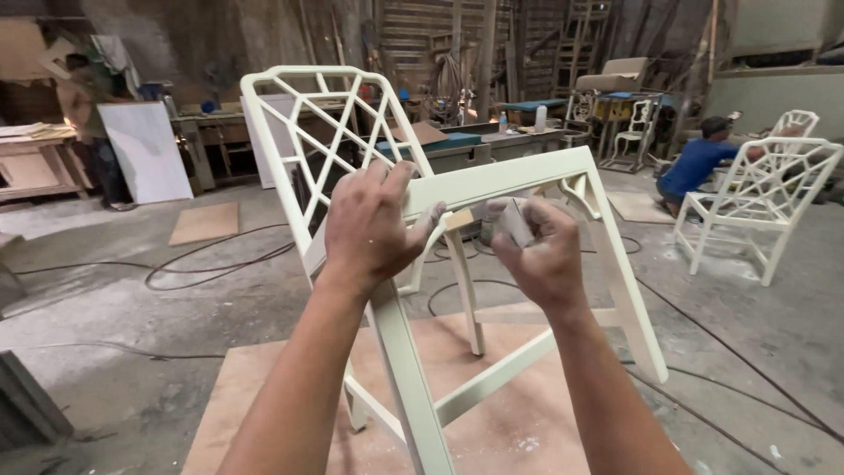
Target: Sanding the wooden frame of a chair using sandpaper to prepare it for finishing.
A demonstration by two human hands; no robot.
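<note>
A cream-painted wooden chair frame with a lattice back is tipped up in front of me, its legs pointing toward me. My left hand grips the corner where a front leg meets the seat rail. My right hand is closed on a small folded piece of sandpaper, pressed against the underside of the seat rail beside a bare wood patch.
A plywood sheet lies on the dusty floor under the chair. Black cables loop across the concrete. A person in blue crouches by another white lattice chair at right. Workbenches and stacked timber line the back wall.
</note>
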